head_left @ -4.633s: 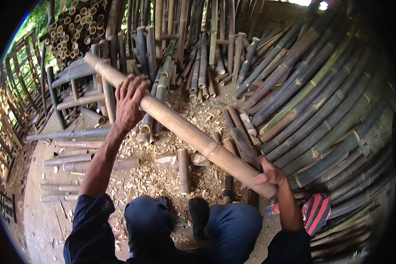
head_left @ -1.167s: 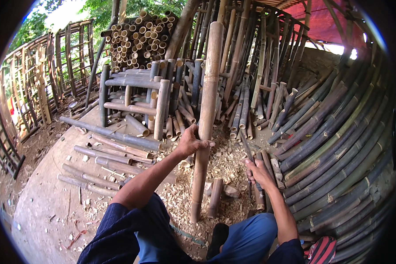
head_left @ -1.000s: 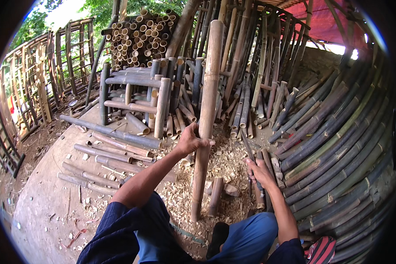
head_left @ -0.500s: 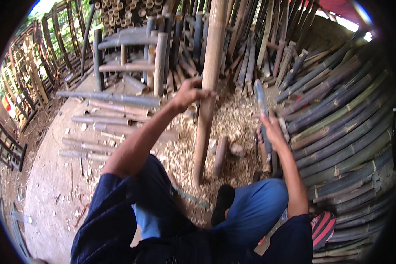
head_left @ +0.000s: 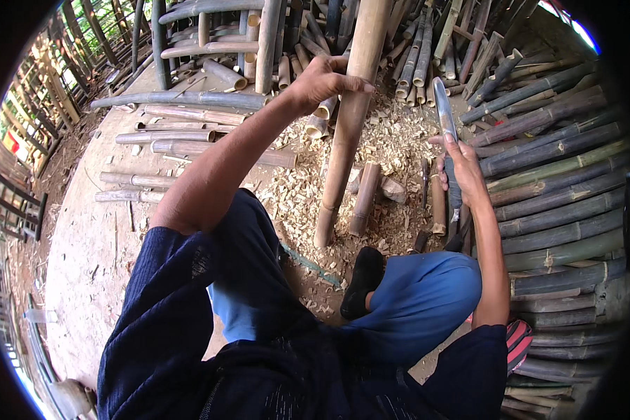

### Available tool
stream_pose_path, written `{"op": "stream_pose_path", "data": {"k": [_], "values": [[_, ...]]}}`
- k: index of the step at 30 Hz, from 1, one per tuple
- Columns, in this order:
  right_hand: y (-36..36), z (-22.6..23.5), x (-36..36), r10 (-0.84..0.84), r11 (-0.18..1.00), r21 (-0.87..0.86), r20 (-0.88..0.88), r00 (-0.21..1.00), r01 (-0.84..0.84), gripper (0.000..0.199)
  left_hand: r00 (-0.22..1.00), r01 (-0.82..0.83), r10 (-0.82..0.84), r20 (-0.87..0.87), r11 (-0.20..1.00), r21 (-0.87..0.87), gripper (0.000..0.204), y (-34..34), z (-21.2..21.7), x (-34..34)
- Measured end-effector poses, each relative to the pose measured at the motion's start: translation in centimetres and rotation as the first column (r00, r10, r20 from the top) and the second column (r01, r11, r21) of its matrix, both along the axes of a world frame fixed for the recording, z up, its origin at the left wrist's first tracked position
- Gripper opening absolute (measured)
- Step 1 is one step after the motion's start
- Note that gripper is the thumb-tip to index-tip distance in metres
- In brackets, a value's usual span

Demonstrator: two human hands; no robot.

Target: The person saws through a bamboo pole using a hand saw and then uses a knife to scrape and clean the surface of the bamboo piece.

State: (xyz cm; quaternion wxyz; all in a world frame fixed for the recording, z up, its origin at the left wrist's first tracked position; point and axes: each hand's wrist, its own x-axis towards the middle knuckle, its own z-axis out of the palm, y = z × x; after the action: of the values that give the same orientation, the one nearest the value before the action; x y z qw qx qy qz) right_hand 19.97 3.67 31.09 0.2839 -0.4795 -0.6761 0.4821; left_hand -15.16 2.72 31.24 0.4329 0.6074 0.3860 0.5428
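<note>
A thick bamboo pole (head_left: pixel 352 119) stands tilted in front of me, its lower end down among the wood chips and its top beyond the view. My left hand (head_left: pixel 327 82) is wrapped round the pole high up, the thumb across its front. Off to the right, my right hand (head_left: pixel 462 164) grips a large knife (head_left: pixel 444 108) by its dark wrapped handle, with the blade pointing up and away from me. The blade is apart from the pole. A short bamboo piece (head_left: pixel 365 199) leans on the ground just right of the pole's foot, beside a stone (head_left: pixel 393 189).
Wood chips (head_left: pixel 290 203) cover the ground around the pole. Several cut bamboo lengths (head_left: pixel 210 155) lie at the left. A bamboo frame (head_left: pixel 213 49) stands behind them. Many stacked bamboo poles (head_left: pixel 560 217) line the right side. My foot in a dark sock (head_left: pixel 363 280) rests near the pole.
The view has tipped downward, so the surroundings sit higher in it. My left hand stays on the pole, and my right hand still holds the knife off to the right.
</note>
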Motion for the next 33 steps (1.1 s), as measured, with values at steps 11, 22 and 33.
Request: {"op": "stream_pose_path", "data": {"k": [11,22,33], "values": [[0.0,-0.1,0.5,0.003,1.0,-0.017,0.003,1.0,-0.003,0.053,0.999,0.049,-0.05,-0.019,0.998,-0.038,0.059,-0.5,-0.1,0.0],[-0.7,0.3,0.4,0.011,1.0,-0.016,-0.008,1.0,-0.011,0.052,0.999,0.024,-0.026,-0.019,0.997,-0.067,0.058,-1.0,0.9,-0.2],[-0.4,0.1,0.3,0.016,0.999,-0.049,-0.013,1.0,-0.016,0.051,0.988,0.124,-0.124,0.089,0.992,0.008,0.059,-1.0,2.7,-0.4]]}}
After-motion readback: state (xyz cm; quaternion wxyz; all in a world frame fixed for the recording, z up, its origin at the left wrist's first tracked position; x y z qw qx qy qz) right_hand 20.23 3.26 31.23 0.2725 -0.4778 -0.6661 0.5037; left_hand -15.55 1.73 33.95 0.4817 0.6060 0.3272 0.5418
